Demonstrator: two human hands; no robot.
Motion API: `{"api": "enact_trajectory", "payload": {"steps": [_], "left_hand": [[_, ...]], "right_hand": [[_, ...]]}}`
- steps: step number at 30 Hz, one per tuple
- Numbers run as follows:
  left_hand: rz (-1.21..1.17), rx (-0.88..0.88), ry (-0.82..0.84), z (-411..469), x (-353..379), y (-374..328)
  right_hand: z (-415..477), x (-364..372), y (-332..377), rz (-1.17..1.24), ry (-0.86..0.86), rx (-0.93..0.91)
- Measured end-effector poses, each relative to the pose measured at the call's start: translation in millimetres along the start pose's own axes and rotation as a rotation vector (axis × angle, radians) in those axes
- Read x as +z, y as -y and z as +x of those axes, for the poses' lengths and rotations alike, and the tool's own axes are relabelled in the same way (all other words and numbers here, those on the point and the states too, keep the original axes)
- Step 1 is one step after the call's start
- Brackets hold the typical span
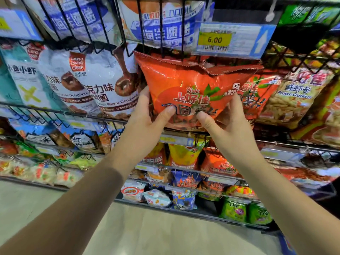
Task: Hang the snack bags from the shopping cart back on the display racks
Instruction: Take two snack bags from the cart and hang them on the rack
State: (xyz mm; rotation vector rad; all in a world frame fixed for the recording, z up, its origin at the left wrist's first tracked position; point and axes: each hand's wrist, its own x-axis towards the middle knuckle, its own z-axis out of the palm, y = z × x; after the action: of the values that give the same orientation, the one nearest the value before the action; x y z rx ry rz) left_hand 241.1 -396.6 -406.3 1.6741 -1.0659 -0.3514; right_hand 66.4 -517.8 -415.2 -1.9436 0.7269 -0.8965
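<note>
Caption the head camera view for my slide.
Left hand and right hand hold an orange snack bag at the wire display rack, below a price tag.

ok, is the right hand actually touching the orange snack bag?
Touching. Head view: the right hand presses its thumb on the front of the orange snack bag, with its fingers curled round the bag's side.

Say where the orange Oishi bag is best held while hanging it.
Grip the orange bag low on both sides from below, as the left hand and right hand do, thumbs in front. That leaves its crimped top seal free for the rack wires.
</note>
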Motion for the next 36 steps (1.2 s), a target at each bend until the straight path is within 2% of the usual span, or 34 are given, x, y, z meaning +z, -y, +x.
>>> {"api": "enact_trajectory", "payload": {"steps": [8,15,22,25,27,31,33,36], "left_hand": [[0.184,-0.068,0.054,22.5,7.0,8.7],[0.300,-0.216,0.156,27.6,11.9,8.3],[0.297,-0.247,0.171,20.4,13.3,0.6],[0.328,-0.270,0.194,15.4,6.9,-10.0],[0.344,-0.277,0.241,8.8,-0.6,-18.4],[0.549,-0.199,0.322,-10.5,-15.2,-50.3],[0.628,-0.165,0.324,-22.8,-20.2,-72.1],[0.750,-0.019,0.310,-42.3,-27.1,-111.8]], "right_hand": [[22.3,4.1,-10.7,-0.224,0.012,0.120],[25.8,8.6,-20.5,-0.371,0.053,0.227],[14.4,5.2,-6.4,-0.244,-0.003,0.271],[7.1,1.7,4.3,-0.272,-0.076,0.251],[-0.4,-3.8,10.1,-0.306,-0.028,0.244],[-22.4,-25.0,30.4,-0.426,0.101,0.208],[-34.6,-38.6,45.6,-0.466,0.113,0.152],[-54.4,-63.2,76.2,-0.522,0.092,0.081]]}}
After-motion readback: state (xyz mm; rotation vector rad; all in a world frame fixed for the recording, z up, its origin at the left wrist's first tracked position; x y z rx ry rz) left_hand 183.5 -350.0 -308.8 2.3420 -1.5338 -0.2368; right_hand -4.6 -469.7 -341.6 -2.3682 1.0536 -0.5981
